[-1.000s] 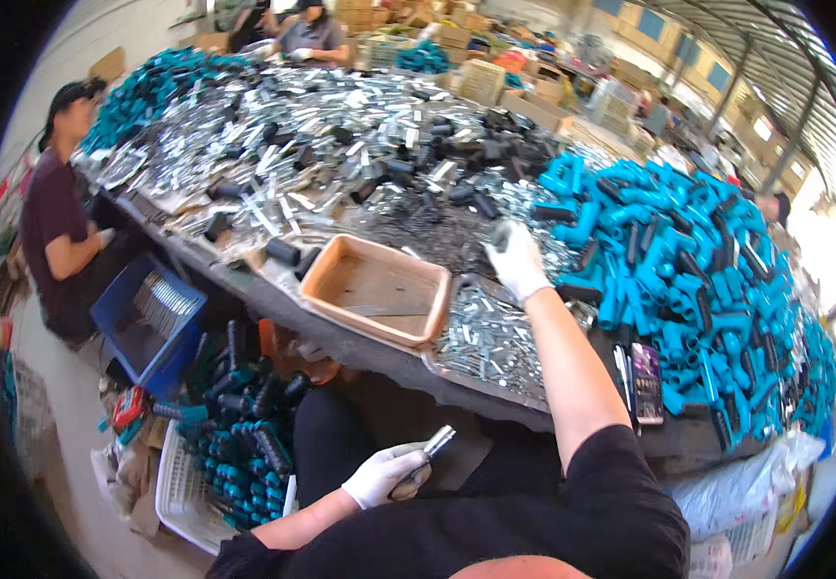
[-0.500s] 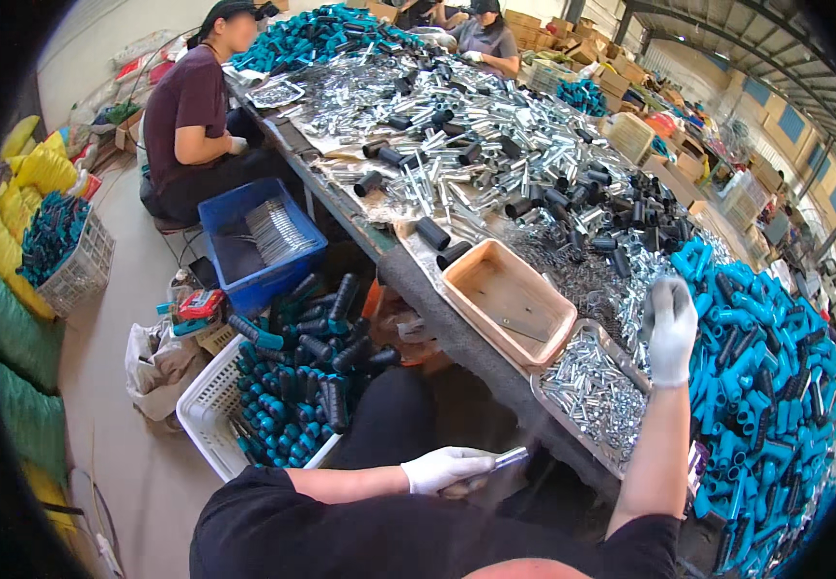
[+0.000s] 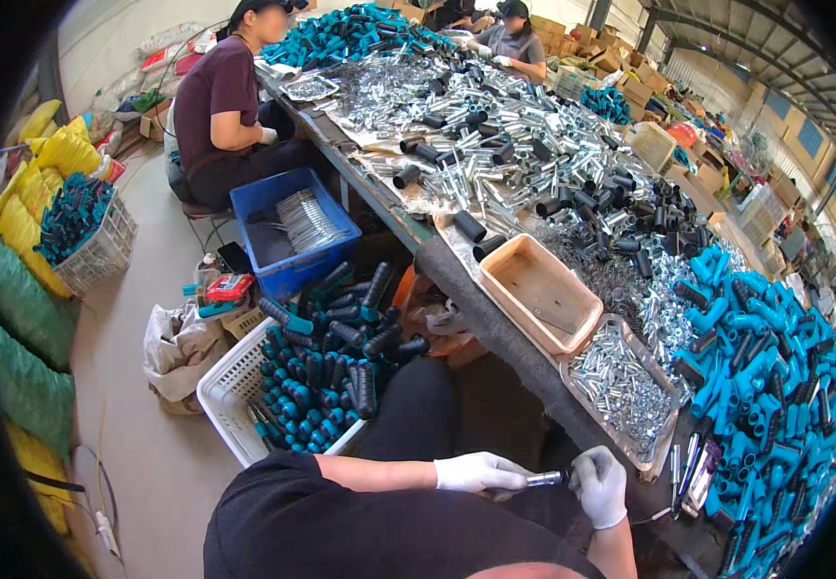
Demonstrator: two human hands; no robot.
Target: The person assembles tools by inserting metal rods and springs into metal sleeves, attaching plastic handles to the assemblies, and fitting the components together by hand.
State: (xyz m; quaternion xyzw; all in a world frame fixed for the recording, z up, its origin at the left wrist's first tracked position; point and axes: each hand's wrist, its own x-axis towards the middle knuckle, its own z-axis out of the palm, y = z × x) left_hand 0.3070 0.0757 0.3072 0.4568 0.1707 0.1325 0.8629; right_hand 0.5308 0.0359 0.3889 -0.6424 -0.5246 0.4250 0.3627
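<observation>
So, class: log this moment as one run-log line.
left hand: holds metal tube | right hand: on tube's end | tray of metal parts: on bench, ahead

left hand [image 3: 476, 471]: white glove, closed around a small metal tube [image 3: 543, 478], low in frame over the lap
right hand [image 3: 599, 485]: white glove, gripping the tube's other end, just under the table edge [image 3: 495, 323]
tray [image 3: 621, 386]: shallow, full of small silver parts, just above the hands
tan bin [image 3: 541, 294]: beside the tray, looks nearly empty
blue grips [image 3: 775, 376]: big pile at right of table
silver tubes [image 3: 495, 145]: spread over mid table, black sleeves mixed in
white basket [image 3: 230, 391]: on floor at left, holds black-and-teal grips
blue crate [image 3: 292, 227]: on floor beyond the basket
co-worker [image 3: 220, 106]: seated at the table's left side
</observation>
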